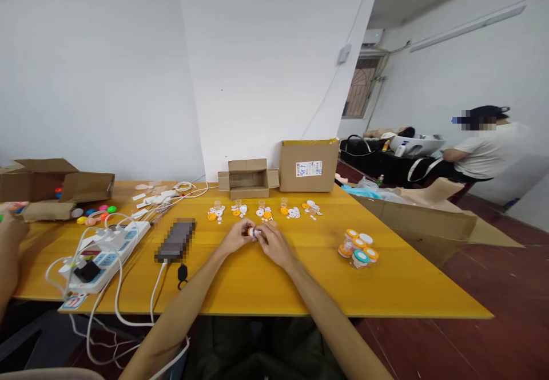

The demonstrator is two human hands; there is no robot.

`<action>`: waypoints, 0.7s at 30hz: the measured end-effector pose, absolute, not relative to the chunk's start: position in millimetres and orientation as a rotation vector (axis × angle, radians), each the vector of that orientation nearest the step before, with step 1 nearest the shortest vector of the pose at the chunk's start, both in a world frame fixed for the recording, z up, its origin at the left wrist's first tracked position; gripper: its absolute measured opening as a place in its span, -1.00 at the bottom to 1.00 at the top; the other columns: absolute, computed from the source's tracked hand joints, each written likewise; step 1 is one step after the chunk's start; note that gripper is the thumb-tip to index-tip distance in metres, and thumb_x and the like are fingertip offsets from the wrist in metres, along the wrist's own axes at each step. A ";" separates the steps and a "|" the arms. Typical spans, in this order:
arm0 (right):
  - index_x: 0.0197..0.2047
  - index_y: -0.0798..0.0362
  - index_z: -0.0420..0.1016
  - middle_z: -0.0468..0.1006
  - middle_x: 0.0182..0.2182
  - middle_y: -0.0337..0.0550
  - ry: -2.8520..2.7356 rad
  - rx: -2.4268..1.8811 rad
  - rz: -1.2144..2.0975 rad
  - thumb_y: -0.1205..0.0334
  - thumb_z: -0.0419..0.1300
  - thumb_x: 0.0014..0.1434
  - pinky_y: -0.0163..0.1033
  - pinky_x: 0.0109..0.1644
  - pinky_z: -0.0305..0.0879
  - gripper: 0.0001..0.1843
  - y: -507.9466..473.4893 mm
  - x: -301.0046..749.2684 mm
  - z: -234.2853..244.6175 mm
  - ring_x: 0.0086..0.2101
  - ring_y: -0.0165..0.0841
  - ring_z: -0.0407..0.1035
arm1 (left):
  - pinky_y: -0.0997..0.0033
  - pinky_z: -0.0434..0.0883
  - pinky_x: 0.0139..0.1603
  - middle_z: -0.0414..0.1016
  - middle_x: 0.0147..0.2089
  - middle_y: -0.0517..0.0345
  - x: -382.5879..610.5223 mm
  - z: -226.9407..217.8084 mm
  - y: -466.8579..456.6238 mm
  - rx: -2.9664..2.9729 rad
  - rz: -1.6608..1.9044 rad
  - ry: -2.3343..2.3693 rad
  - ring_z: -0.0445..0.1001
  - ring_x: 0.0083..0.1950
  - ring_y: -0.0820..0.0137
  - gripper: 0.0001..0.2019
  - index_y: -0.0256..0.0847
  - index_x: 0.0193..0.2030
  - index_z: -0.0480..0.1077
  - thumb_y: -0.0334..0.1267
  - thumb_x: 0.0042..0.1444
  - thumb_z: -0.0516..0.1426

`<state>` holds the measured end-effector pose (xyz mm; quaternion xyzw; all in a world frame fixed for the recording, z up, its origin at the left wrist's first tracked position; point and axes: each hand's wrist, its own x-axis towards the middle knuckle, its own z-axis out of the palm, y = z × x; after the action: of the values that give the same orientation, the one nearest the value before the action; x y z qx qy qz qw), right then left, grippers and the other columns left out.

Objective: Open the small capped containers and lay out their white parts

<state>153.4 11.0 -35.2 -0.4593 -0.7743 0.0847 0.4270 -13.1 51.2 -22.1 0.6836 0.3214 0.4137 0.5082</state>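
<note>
Both my hands meet over the middle of the table, gripping a small round plastic piece with orange and white parts [252, 232]. My left hand [237, 237] has its fingers closed on the left side of it. From the right, my right hand [274, 244] pinches the same piece; the fingers partly cover it. Just beyond lie small groups of loose parts: orange rings [267, 215], white discs [242, 209] and clear cups [261, 203]. To the right stands a cluster of clear containers with orange, white and teal lids [361, 256].
A small open carton [249, 181] and a larger closed box [309, 165] stand by the wall. On the left are a phone [175, 240], a white power strip [115, 257] with cables, and another person's arm [11, 248]. Another person [489, 151] sits far right.
</note>
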 end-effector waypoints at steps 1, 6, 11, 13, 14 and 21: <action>-0.19 -0.07 0.49 0.52 -0.25 -0.13 -1.948 -1.157 0.231 0.38 0.10 0.19 -0.18 -0.12 0.32 -0.80 11.3 153.7 -35.7 -0.23 -0.23 0.39 | 0.43 0.41 -0.20 0.46 -0.37 0.27 -13.3 -22.0 51.0 1.657 0.995 0.774 0.44 -0.33 0.45 -0.68 -0.21 -0.33 0.40 -0.31 -0.23 0.40; -0.26 -0.06 0.49 0.56 -0.27 -0.15 -1.918 -1.149 0.340 0.37 0.14 0.14 -0.19 -0.11 0.32 -0.84 13.8 155.0 -35.3 -0.23 -0.24 0.42 | 0.39 0.42 -0.14 0.50 -0.33 0.22 -13.6 -21.6 50.1 1.696 0.986 0.759 0.46 -0.28 0.41 -0.71 -0.22 -0.30 0.44 -0.30 -0.19 0.39; -0.36 -0.05 0.50 0.58 -0.39 -0.21 -1.818 -1.174 0.495 0.32 0.18 0.08 -0.22 -0.21 0.32 -0.91 17.1 155.6 -33.7 -0.35 -0.27 0.43 | 0.36 0.44 -0.15 0.55 -0.32 0.18 -13.5 -21.9 50.1 1.731 0.959 0.782 0.49 -0.28 0.37 -0.71 -0.23 -0.27 0.49 -0.30 -0.18 0.39; -0.38 -0.04 0.50 0.58 -0.43 -0.23 -1.782 -1.189 0.561 0.31 0.19 0.06 -0.23 -0.23 0.31 -0.93 18.6 156.0 -34.0 -0.38 -0.28 0.43 | 0.35 0.46 -0.14 0.57 -0.31 0.17 -13.5 -21.8 49.6 1.739 0.955 0.781 0.51 -0.27 0.36 -0.71 -0.22 -0.27 0.51 -0.31 -0.18 0.39; -0.39 -0.04 0.50 0.57 -0.45 -0.24 -1.767 -1.194 0.593 0.30 0.19 0.05 -0.23 -0.24 0.31 -0.93 19.2 156.2 -34.4 -0.39 -0.28 0.43 | 0.35 0.46 -0.13 0.58 -0.31 0.17 -13.5 -21.8 49.3 1.741 0.955 0.780 0.51 -0.27 0.36 -0.72 -0.22 -0.27 0.51 -0.31 -0.18 0.39; -0.43 -0.02 0.50 0.58 -0.47 -0.26 -1.716 -1.147 0.654 0.28 0.19 0.01 -0.25 -0.28 0.31 -0.94 23.4 157.4 -39.0 -0.41 -0.30 0.42 | 0.29 0.48 -0.10 0.60 -0.32 0.15 -13.3 -23.4 49.6 1.731 0.946 0.803 0.54 -0.26 0.32 -0.70 -0.22 -0.28 0.52 -0.24 -0.20 0.41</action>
<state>157.4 23.4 -39.0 -0.4678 -0.7000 0.2668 0.4691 -13.3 49.6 -23.4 0.7109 0.3298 0.3884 0.4848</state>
